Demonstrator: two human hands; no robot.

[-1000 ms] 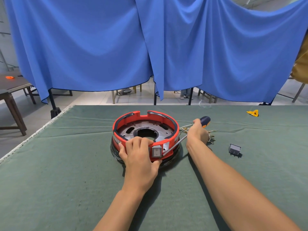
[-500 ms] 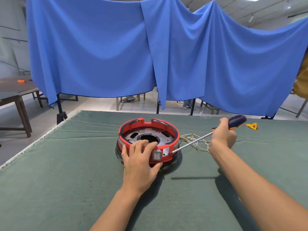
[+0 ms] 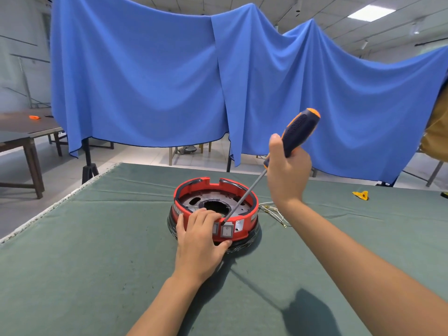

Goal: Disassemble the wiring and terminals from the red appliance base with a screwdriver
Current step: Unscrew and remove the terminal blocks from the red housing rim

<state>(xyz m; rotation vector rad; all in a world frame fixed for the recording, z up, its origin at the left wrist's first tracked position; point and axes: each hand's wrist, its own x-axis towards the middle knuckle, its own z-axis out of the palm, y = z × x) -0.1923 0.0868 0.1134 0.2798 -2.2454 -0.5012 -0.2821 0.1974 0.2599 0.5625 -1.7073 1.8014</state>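
Red appliance base (image 3: 244, 229), centre frame, looks rigid and light: left hand (image 3: 201, 241) fingers clamped on near rim, right hand (image 3: 288, 170) gripping screwdriver (image 3: 297, 134).

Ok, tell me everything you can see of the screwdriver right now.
The screwdriver has a dark blue handle with orange trim and cap, and a long thin grey metal shaft. The right hand grips the handle, raised and tilted, cap up and to the right. The shaft slants down-left across the red appliance base, its tip at the rim just above the grey rocker switch.
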